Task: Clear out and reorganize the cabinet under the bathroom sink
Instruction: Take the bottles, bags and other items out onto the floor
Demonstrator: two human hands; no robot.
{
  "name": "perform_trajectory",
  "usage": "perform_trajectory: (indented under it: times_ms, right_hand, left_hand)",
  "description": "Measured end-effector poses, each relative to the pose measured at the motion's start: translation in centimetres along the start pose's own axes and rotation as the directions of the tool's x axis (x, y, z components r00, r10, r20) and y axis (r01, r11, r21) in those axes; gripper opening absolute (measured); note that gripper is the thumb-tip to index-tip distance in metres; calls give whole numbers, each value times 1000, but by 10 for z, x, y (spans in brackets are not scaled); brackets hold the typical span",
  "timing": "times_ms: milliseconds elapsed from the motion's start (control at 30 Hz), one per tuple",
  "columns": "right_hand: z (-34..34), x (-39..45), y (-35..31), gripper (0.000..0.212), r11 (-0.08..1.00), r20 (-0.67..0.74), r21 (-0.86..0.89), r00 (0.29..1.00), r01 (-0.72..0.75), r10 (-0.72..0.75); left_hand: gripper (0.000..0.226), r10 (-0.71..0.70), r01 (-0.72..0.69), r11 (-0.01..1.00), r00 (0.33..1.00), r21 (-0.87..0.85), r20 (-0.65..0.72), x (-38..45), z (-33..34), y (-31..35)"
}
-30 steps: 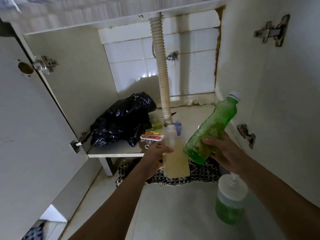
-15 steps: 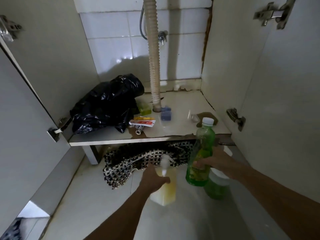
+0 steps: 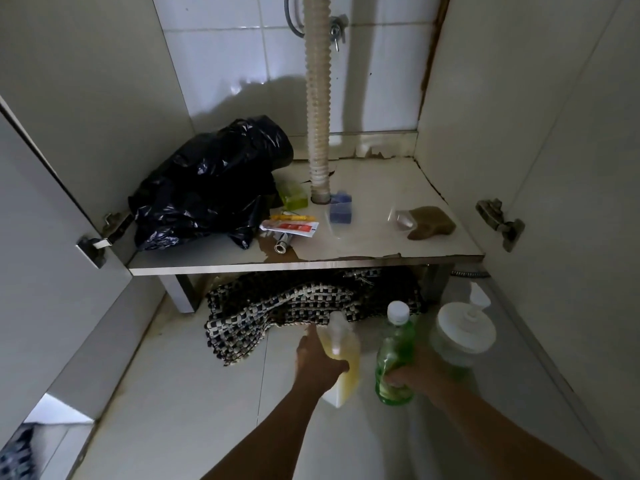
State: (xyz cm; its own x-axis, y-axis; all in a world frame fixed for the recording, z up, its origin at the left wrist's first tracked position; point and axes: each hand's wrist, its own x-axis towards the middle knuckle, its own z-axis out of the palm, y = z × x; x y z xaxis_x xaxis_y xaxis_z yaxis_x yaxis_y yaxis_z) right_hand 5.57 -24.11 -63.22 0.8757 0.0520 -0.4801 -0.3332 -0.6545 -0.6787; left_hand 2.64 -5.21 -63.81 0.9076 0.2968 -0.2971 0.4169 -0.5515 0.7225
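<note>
My left hand [image 3: 320, 360] grips a square bottle of yellow liquid [image 3: 341, 355] standing on the tiled floor in front of the open cabinet. My right hand [image 3: 412, 370] holds a green bottle with a white cap [image 3: 394, 355], upright on the floor just right of the yellow one. On the cabinet shelf [image 3: 363, 244] lie a black plastic bag [image 3: 211, 185], a small green block [image 3: 294, 197], a blue block [image 3: 340, 206], a red and white tube [image 3: 291, 228], a yellow stick [image 3: 292, 218], a metal fitting [image 3: 281, 244] and a brown sponge [image 3: 431, 221].
A white corrugated drain hose [image 3: 318, 98] runs down into the shelf. A checkered woven mat [image 3: 277, 313] lies under the shelf's front edge. A white-lidded pump jar of green liquid [image 3: 462, 332] stands right of the green bottle. Cabinet doors [image 3: 45, 230] hang open on both sides.
Both hands have carried the yellow bottle and the green bottle down from cabinet height to the floor. The view has tilted downward.
</note>
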Motion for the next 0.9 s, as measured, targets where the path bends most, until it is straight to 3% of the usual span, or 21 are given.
perform_trajectory:
  times_ms: [100, 300, 500, 633, 900]
  right_hand:
    - [16, 0, 10, 71, 999, -15, 44, 999, -32, 33]
    - [15, 18, 14, 47, 996, -65, 80, 996, -48, 53]
    - [16, 21, 15, 62, 1000, -53, 2, 999, -7, 7]
    - [13, 18, 19, 64, 999, -47, 47, 999, -18, 20]
    - [8, 6, 15, 77, 996, 4, -83, 999, 43, -43]
  left_hand:
    - [89, 25, -25, 999, 1000, 47, -18, -2, 7, -7]
    - [84, 73, -66, 993, 996, 101, -60, -6, 14, -17]
    - [97, 86, -84, 947, 996, 310, 7, -10, 21, -25]
    - [116, 67, -79, 948, 996, 308, 50, -10, 23, -25]
    - [115, 50, -83, 969, 989, 232, 142, -7, 18, -22]
